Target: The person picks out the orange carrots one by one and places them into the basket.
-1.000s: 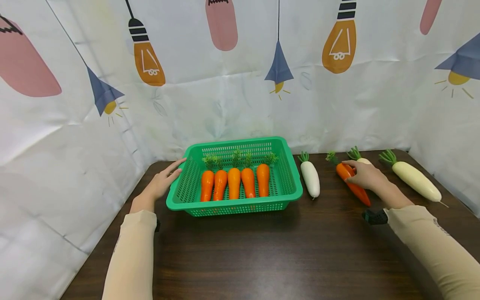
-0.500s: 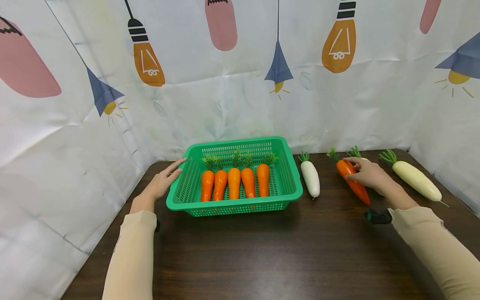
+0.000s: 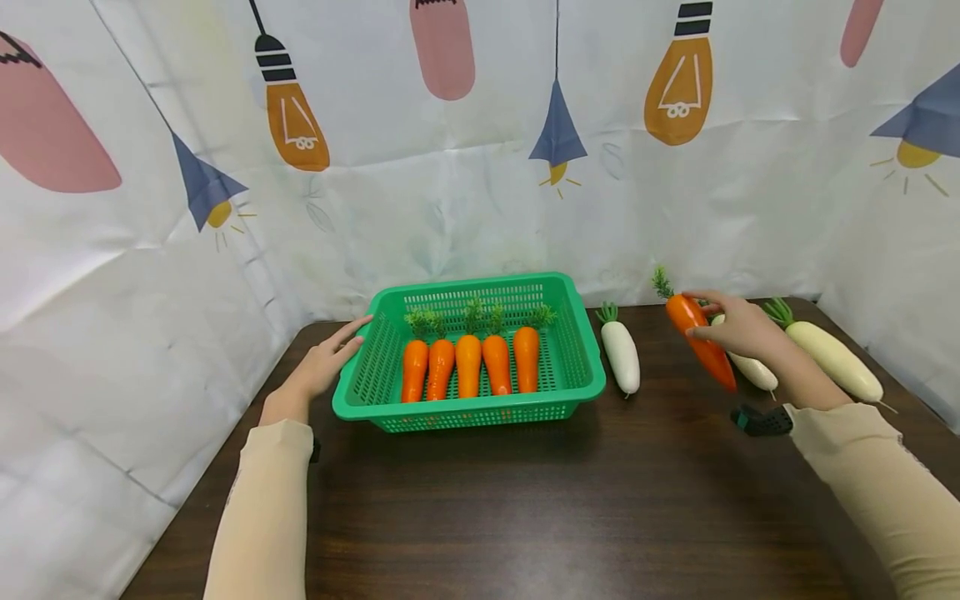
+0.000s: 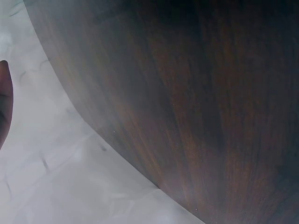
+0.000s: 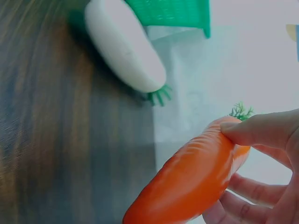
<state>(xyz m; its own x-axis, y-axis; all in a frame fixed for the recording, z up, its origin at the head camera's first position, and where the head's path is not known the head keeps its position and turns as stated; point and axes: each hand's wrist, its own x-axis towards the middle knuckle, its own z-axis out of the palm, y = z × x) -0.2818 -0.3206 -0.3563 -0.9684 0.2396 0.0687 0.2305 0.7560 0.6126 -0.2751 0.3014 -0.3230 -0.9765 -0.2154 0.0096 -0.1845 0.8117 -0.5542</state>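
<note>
My right hand (image 3: 738, 329) grips an orange carrot (image 3: 701, 342) with a green leafy top, its tip slanting down to the right over the table. In the right wrist view the thumb (image 5: 254, 130) presses one side of the carrot (image 5: 187, 177) while the other fingers curl behind it. My left hand (image 3: 322, 367) lies along the left rim of a green plastic basket (image 3: 465, 408), fingers extended. Inside that basket, several carrots (image 3: 468, 367) lie side by side, leafy ends toward the back. The left wrist view catches only a sliver of the hand (image 4: 4, 102).
A white radish (image 3: 621, 358) lies just right of the basket. Two paler radishes sit farther right: one (image 3: 753, 371) partly behind the right hand, another (image 3: 836, 358) near the table's right edge. A printed curtain (image 3: 480, 208) hangs behind the dark wooden table (image 3: 480, 517).
My right hand has lifted the carrot up off the table, uncovering more of the pale radish behind it. The left hand and the basket have stayed put.
</note>
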